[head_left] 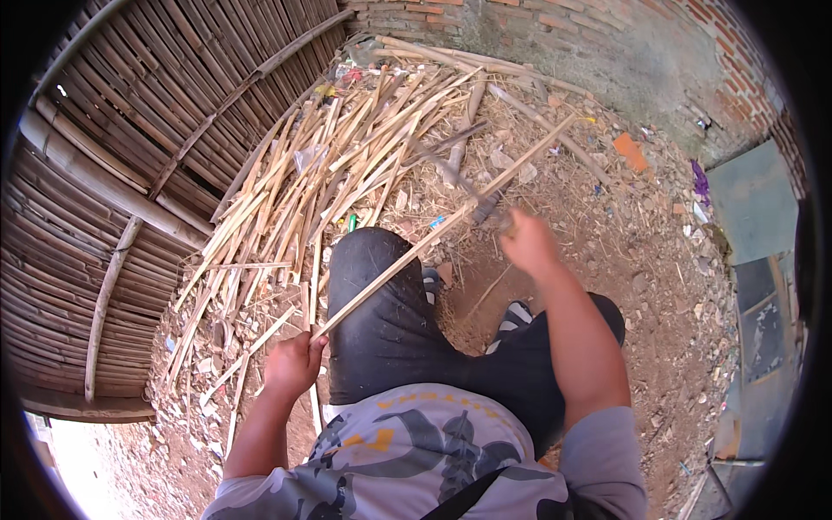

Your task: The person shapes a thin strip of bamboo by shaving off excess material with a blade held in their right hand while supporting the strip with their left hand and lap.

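Note:
My left hand (pixel 293 366) is closed around the near end of a long split-bamboo strip (pixel 381 279). The strip slants up and away to the right, passing over my left knee. My right hand (pixel 529 243) is closed on the handle of a long-bladed knife (pixel 451 172), beyond my knees. Its blade, smeared by motion, points up and left and crosses the strip past its middle. Whether the blade touches the strip I cannot tell. A dark chunk of wood (pixel 488 206) lies below that crossing.
Many loose bamboo strips (pixel 295 191) are heaped ahead and left. A bamboo-slat wall (pixel 186 87) stands left, a brick wall (pixel 598 43) at the back. Grey panels (pixel 754 204) lean on the right. Debris and an orange brick piece (pixel 630 152) dot the dirt floor.

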### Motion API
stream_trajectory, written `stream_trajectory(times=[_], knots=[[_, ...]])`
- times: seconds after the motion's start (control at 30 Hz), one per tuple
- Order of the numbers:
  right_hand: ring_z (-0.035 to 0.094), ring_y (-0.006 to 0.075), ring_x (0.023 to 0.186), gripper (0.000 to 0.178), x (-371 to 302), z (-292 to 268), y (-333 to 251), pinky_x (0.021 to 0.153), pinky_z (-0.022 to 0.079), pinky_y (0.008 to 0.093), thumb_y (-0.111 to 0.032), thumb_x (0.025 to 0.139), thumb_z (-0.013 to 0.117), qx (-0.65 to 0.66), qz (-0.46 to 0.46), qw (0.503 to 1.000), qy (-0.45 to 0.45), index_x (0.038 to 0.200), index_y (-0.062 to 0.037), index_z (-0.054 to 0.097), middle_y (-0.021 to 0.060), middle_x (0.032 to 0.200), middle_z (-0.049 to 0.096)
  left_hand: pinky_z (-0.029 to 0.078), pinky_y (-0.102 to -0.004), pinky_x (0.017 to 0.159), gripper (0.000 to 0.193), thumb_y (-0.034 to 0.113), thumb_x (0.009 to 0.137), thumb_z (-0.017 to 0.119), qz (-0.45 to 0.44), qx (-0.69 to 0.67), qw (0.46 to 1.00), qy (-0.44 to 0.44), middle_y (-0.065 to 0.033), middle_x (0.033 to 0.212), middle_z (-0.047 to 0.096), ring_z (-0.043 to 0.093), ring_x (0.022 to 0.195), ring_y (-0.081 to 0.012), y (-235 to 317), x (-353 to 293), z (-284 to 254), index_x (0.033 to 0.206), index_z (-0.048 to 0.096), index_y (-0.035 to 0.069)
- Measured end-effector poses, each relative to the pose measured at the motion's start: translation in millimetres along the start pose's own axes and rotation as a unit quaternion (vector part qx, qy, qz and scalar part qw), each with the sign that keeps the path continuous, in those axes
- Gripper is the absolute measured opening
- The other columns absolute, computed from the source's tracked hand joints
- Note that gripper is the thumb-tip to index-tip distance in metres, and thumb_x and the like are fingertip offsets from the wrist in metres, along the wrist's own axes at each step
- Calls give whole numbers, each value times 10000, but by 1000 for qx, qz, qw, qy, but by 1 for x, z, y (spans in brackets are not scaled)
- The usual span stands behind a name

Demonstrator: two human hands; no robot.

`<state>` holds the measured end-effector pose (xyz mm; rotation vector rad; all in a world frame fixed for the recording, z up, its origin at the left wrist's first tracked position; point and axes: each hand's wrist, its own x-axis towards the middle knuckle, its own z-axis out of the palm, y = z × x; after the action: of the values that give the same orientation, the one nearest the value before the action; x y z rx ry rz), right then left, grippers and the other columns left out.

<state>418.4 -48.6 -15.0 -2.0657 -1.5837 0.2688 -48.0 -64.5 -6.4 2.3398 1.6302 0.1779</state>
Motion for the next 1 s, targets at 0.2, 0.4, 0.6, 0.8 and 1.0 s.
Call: stream_trajectory(times=[0.2, 0.4, 0.6, 0.8, 1.0], knots=[[692, 397, 908, 356, -3, 7, -24, 767, 552, 506, -203, 806, 721, -1, -34, 998, -44, 1142, -105, 656, 198, 926, 715, 503, -547, 632, 475, 435, 1014, 562, 2, -34, 999, -8, -238, 704, 636, 640, 691, -468, -1, 3, 3, 786, 587, 19], [691, 405, 901, 352, -2, -1, -26, 770, 553, 505, -183, 798, 722, -22, 3, 999, -31, 1124, -72, 653, 211, 914, 711, 497, -546, 640, 470, 420, 1014, 567, -14, -59, 998, -32, -245, 683, 627, 633, 688, -475, -6, 4, 2, 785, 602, 11], [692, 398, 864, 336, 2, 7, -17, 764, 552, 499, -155, 777, 728, -25, 1, 1000, 2, 1089, -62, 645, 194, 875, 710, 500, -539, 639, 456, 413, 1009, 572, 26, -46, 998, 15, -254, 693, 625, 633, 690, -474, -7, 11, 9, 805, 607, 7], [697, 397, 848, 281, 13, -21, 21, 753, 553, 509, -124, 782, 721, 19, 62, 997, 44, 1046, -62, 649, 184, 885, 717, 488, -528, 601, 448, 402, 1012, 573, 28, -75, 997, -13, -236, 668, 618, 623, 653, -462, -12, 9, 2, 792, 605, 13], [702, 395, 854, 334, -11, -13, -48, 754, 561, 490, -135, 788, 730, -97, -102, 987, -74, 1108, -68, 660, 193, 906, 721, 483, -522, 596, 449, 394, 1013, 575, 22, -94, 995, -14, -237, 669, 618, 624, 648, -459, -9, 7, 6, 786, 603, 7]])
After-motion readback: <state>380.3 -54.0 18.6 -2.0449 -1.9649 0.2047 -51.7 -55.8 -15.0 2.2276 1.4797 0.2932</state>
